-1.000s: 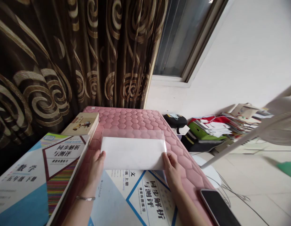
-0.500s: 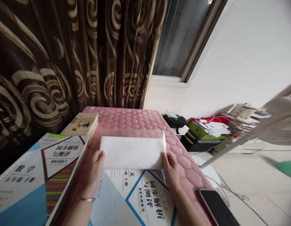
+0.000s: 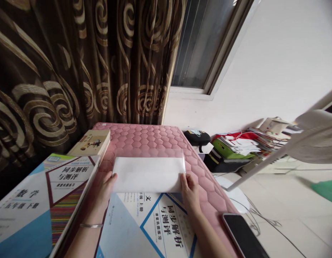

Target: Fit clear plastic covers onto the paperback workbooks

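Observation:
A white sheet of paper [image 3: 149, 174] in a clear plastic sleeve spans the gap between my hands, its clear margin showing along the far edge. My left hand [image 3: 109, 184] pinches its left edge, thumb on top. At the right edge, my right hand [image 3: 189, 188] grips it the same way, fingers curled beneath. Below the sleeve lies a blue and white workbook [image 3: 144, 225], its upper part covered by the sleeve. A second workbook [image 3: 28, 211], with a striped colour patch, lies left of my left forearm.
A pink quilted mattress [image 3: 144, 138] lies under everything. Behind the left workbook is a thick cream book [image 3: 92, 143]. A phone [image 3: 245, 234] rests by my right forearm. Beyond the mattress stand a white fan [image 3: 311, 143], cables and piled papers [image 3: 245, 146]. A brown curtain [image 3: 82, 64] hangs at the left.
The view has shifted slightly. Both hands keep their hold on the sleeved paper, which sits a little further left in view; its position over the workbook is nearly the same.

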The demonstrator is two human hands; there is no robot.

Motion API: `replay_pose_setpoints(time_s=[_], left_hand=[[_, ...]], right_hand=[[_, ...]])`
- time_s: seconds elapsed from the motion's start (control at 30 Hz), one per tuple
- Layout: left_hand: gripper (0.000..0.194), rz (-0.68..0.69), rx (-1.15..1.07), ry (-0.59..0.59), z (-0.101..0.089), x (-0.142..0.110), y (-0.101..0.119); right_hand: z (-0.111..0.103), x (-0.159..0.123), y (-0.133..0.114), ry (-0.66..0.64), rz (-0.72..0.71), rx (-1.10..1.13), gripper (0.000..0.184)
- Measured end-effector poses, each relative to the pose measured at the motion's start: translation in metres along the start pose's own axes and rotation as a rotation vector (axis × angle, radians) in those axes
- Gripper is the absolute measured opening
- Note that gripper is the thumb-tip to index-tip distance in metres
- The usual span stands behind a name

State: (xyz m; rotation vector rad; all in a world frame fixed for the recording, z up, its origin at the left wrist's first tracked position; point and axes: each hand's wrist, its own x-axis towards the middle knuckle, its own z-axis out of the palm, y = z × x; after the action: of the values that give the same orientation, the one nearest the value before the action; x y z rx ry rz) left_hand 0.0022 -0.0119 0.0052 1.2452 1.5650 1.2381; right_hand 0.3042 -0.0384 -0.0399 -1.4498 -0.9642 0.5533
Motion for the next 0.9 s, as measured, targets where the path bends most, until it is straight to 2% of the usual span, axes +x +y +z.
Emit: replay_pose_setpoints(time_s=[0.1, 0.17, 0.37, 0.47, 0.63, 0.9], left_hand=[[0.039, -0.089, -0.067, -0.107, 0.001, 0.009, -0.008], [0.038, -0.095, -0.054, -0.083, 0.002, 0.008, -0.003], [0.026, 0.042, 0.118, 0.044, 0.005, -0.015, 0.022], [0.025, 0.04, 0.165, 0.082, 0.007, -0.019, 0.012], [0.029, 0.012, 0.033, 0.08, 0.014, -0.014, -0.016], [0.029, 0.013, 0.107, 0.113, 0.012, -0.015, -0.017]], right_hand=[[0.0, -0.001, -0.001, -0.027, -0.016, 0.007, 0.039], [-0.001, -0.002, -0.002, -0.031, -0.019, 0.02, 0.038], [-0.005, -0.005, -0.004, -0.048, 0.033, 0.024, 0.043], [-0.006, -0.006, -0.003, -0.074, 0.048, 0.019, 0.046], [-0.004, -0.005, -0.002, -0.075, 0.027, 0.016, 0.043], [-0.003, -0.003, 0.004, -0.065, 0.007, -0.041, 0.043]])
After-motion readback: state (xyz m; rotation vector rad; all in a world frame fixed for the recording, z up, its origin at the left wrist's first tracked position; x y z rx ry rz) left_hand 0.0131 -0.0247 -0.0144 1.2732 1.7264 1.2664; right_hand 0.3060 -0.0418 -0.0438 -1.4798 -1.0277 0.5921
